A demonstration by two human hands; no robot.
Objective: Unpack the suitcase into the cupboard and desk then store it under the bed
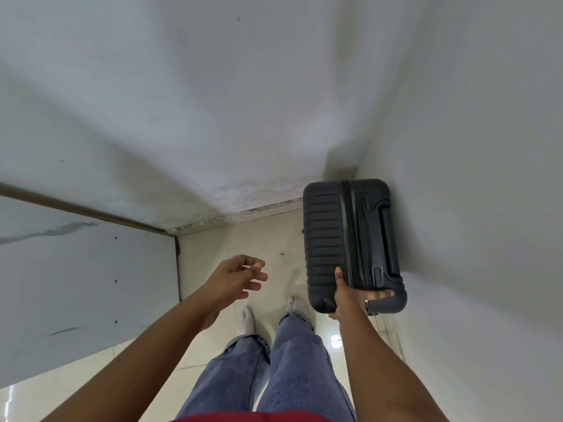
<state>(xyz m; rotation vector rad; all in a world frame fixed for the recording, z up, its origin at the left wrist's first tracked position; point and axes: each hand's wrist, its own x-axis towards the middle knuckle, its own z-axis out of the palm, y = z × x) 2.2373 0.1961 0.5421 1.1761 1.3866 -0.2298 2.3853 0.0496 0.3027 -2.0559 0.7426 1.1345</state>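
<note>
Looking down from the head view, I saw the black suitcase (pixel 350 242) standing zipped shut in the wall corner, its contents hidden. The right hand (pixel 353 296) gripped its near top edge, thumb over the ribbed shell. The left hand (pixel 236 281) hovered apart from it, fingers loosely spread, holding nothing, above the tiled floor (pixel 207 257).

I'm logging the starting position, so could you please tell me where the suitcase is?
In the head view, the black ribbed hard-shell suitcase stands on the right, in the corner of the white walls, gripped at its near end by the right hand.
</note>
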